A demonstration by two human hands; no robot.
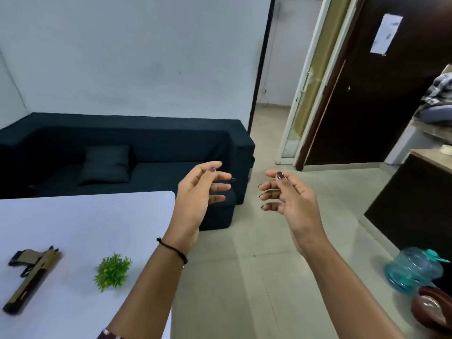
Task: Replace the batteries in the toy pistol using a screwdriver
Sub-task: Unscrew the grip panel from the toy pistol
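Observation:
The tan and black toy pistol (31, 275) lies flat on the white table (80, 221) at the lower left, muzzle toward me. My left hand (200, 192) is raised in the air past the table's right edge, fingers loosely spread, holding nothing. My right hand (288, 194) hovers level with it over the floor, palm turned inward, fingers relaxed and empty. Both hands are well away from the pistol. I see no screwdriver or batteries.
A small green artificial plant (112, 271) stands on the table right of the pistol. A dark sofa (137, 155) sits behind the table. A teal water bottle (413, 267) and a brown bowl (433, 307) are at the lower right. A dark door (367, 94) stands open beyond.

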